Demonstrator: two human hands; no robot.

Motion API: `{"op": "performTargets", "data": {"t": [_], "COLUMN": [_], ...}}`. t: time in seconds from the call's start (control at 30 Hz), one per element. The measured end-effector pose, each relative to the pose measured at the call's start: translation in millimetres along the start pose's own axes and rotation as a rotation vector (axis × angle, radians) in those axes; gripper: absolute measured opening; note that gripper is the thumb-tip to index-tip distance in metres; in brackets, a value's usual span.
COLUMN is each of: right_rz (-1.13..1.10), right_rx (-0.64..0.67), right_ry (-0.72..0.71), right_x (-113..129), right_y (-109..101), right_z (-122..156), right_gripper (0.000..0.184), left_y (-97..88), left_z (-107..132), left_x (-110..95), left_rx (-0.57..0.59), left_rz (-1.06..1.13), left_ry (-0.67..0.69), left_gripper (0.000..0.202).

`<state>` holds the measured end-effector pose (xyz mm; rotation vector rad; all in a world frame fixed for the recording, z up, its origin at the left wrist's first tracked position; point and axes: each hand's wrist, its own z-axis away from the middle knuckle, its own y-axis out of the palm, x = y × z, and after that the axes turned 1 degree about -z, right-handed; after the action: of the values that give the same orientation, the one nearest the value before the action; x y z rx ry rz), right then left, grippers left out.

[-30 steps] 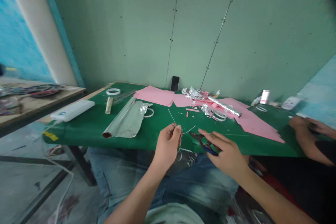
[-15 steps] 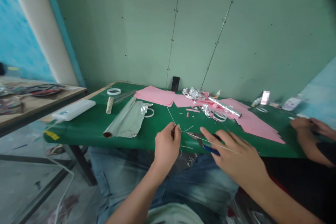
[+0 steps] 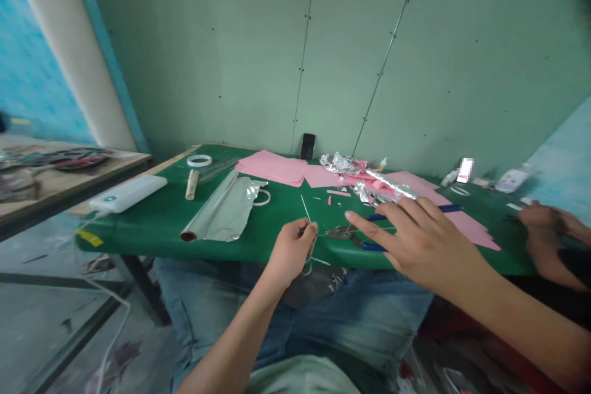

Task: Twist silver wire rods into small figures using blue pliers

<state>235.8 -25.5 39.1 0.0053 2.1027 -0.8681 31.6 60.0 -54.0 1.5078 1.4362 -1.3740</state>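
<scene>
My left hand (image 3: 292, 250) is closed in a pinch on a thin silver wire (image 3: 305, 208) at the front edge of the green table (image 3: 152, 221). The wire runs up and away from the fingertips, and a short end curls below them. My right hand (image 3: 418, 239) lies flat with its fingers stretched out over a blue-handled tool (image 3: 373, 247). The tool's dark jaws (image 3: 339, 233) point toward my left hand. Another blue handle (image 3: 450, 208) shows past the knuckles. I cannot tell whether the palm presses on the tool.
An unrolled foil roll (image 3: 221, 212), a white power bank (image 3: 129, 192), a tape ring (image 3: 199, 160), pink paper sheets (image 3: 272, 167), crumpled foil (image 3: 341, 164) and a phone (image 3: 308, 146) lie on the table. Another person's hands (image 3: 545, 228) work at the right end.
My right hand has slid forward and right over the blue-handled tool, its fingers stretching out. My left hand has stayed at the table edge, still pinching the wire.
</scene>
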Motion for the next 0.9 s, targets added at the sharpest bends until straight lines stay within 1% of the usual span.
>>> {"op": "performTargets", "data": {"t": [0.13, 0.23, 0.33, 0.47, 0.57, 0.67, 0.9], "right_rz": [-0.011, -0.011, 0.004, 0.010, -0.015, -0.042, -0.069], "right_rx": [0.018, 0.006, 0.004, 0.036, 0.045, 0.041, -0.009], "right_ry": [-0.026, -0.015, -0.004, -0.041, -0.073, -0.088, -0.122], "right_x": [-5.7, -8.5, -9.7, -8.4, -7.2, -7.3, -8.0], "right_y": [3.4, 7.8, 10.7, 10.4, 7.6, 4.8, 3.7], "right_z": [-0.2, 3.0, 5.9, 6.9, 7.0, 7.9, 10.5], "right_gripper": [0.057, 0.056, 0.056, 0.064, 0.066, 0.064, 0.058], "left_y": [-2.2, -4.7, -6.5, -6.4, -6.4, -7.4, -10.1], "left_z": [-1.1, 0.4, 5.1, 14.8, 19.9, 21.7, 23.3], "left_x": [2.0, 0.2, -6.8, -20.4, -27.8, -31.1, -32.5], "left_rx": [0.004, -0.019, -0.051, -0.059, -0.049, -0.026, 0.067], "left_rz": [0.022, -0.020, -0.096, -0.170, -0.203, -0.201, -0.104], "left_ry": [-0.004, 0.009, 0.036, 0.078, 0.106, 0.114, 0.059], "left_gripper": [0.036, 0.037, 0.037, 0.037, 0.038, 0.038, 0.038]}}
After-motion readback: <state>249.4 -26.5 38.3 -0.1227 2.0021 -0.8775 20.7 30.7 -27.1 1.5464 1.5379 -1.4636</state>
